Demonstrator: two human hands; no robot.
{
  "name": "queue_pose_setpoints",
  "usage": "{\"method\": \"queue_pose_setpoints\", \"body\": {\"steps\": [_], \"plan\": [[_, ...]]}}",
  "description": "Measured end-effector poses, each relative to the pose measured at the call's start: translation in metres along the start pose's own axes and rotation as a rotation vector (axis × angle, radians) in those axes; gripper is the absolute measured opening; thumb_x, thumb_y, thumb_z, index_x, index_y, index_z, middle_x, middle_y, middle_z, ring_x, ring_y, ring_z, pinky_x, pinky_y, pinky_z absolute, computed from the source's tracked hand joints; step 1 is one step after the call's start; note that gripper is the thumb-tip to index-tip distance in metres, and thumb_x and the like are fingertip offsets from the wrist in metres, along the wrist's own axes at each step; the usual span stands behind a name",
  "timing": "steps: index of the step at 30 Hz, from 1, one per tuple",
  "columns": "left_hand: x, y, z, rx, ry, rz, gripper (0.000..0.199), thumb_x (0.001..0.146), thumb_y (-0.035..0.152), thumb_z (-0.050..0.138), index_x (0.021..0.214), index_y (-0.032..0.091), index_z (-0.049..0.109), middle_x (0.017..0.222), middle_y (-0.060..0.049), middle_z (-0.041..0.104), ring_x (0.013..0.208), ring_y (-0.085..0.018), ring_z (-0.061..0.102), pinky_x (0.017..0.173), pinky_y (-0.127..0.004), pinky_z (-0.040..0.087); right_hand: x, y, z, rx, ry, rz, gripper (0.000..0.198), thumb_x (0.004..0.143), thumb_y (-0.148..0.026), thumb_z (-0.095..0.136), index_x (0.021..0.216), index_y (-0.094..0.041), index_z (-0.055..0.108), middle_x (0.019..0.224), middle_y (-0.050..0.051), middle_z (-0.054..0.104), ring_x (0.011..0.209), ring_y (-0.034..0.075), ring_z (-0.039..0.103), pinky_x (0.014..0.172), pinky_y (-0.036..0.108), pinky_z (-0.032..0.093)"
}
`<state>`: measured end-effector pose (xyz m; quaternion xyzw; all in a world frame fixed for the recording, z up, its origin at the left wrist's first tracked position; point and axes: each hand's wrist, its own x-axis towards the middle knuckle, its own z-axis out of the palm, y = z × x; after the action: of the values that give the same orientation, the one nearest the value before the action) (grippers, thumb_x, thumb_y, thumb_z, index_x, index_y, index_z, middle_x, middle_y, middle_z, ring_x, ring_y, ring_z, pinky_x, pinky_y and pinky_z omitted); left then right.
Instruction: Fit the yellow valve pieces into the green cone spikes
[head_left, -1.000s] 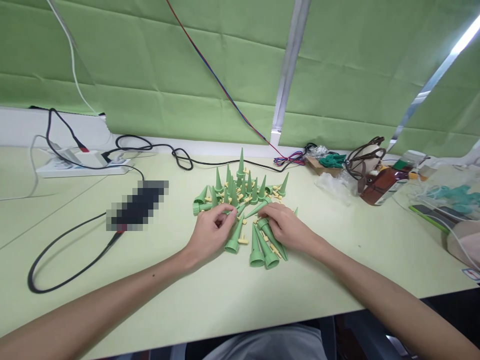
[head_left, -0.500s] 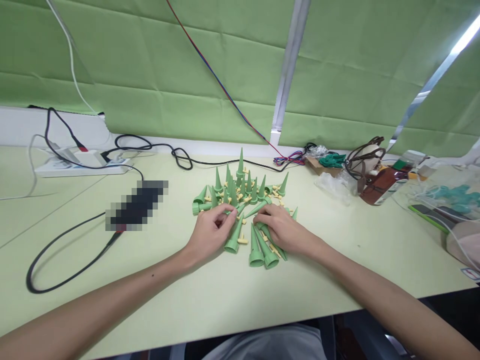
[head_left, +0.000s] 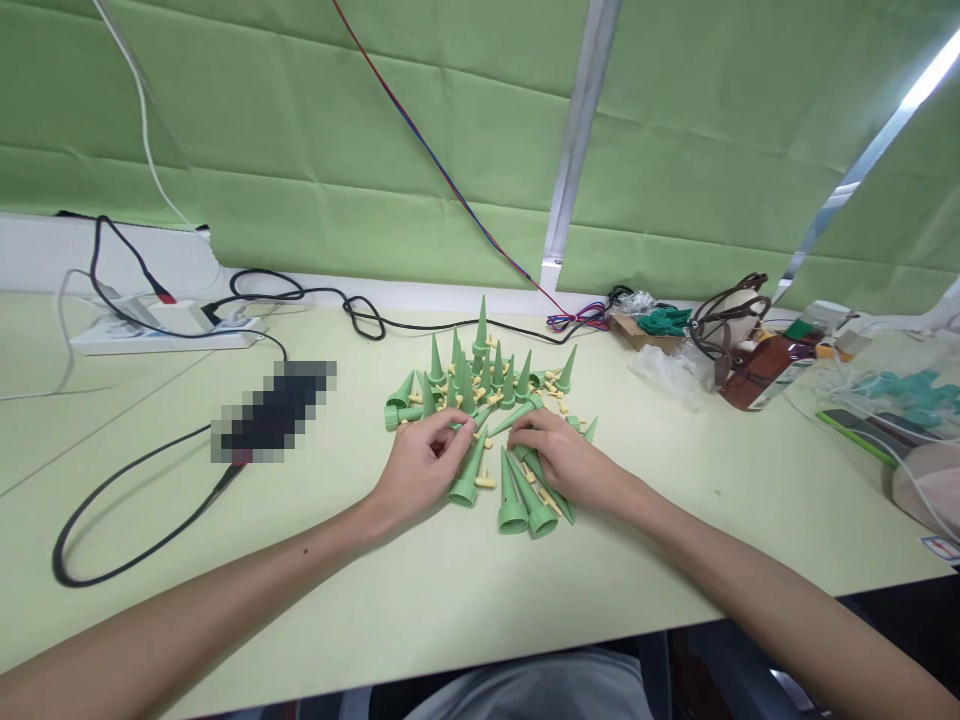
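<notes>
Green plastic watering spikes (head_left: 463, 380) with small yellow valves stand and lie in a cluster on the table. My left hand (head_left: 426, 455) rests at the cluster's near left side, thumb and fingertips pressed together; whatever is between them is hidden. Beside those fingertips lies one spike (head_left: 471, 472), with a yellow valve (head_left: 486, 480) at its side. My right hand (head_left: 559, 455) curls its fingers down over spikes at the near right side, and its grip is partly hidden. Two spikes (head_left: 512, 505) lie just in front of it, wide ends toward me.
A blurred dark device (head_left: 274, 412) with a black cable lies at left, before a white power strip (head_left: 165, 330). At right are a brown bottle (head_left: 769, 370), glasses (head_left: 731, 310), clear plastic bags (head_left: 671, 370) and a phone (head_left: 862, 435). A green curtain hangs behind.
My right hand has shifted very slightly, uncovering a little more of the yellow valves behind it. My left hand and the spikes look the same.
</notes>
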<state>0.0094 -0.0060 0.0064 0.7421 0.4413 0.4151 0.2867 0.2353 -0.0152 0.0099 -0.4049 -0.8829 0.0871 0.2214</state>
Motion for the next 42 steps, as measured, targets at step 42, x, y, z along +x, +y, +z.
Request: {"method": "queue_pose_setpoints", "body": {"steps": [42], "plan": [[0.0002, 0.0002, 0.0000, 0.013, -0.035, 0.020, 0.032, 0.096, 0.045, 0.052, 0.083, 0.017, 0.063, 0.048, 0.006, 0.043, 0.044, -0.009, 0.039, 0.045, -0.022, 0.028, -0.0006, 0.0057, 0.0074, -0.024, -0.004, -0.002, 0.053, 0.076, 0.012, 0.042, 0.115, -0.011, 0.069, 0.128, 0.013, 0.065, 0.121, 0.025, 0.059, 0.104, 0.041, 0.051]]}}
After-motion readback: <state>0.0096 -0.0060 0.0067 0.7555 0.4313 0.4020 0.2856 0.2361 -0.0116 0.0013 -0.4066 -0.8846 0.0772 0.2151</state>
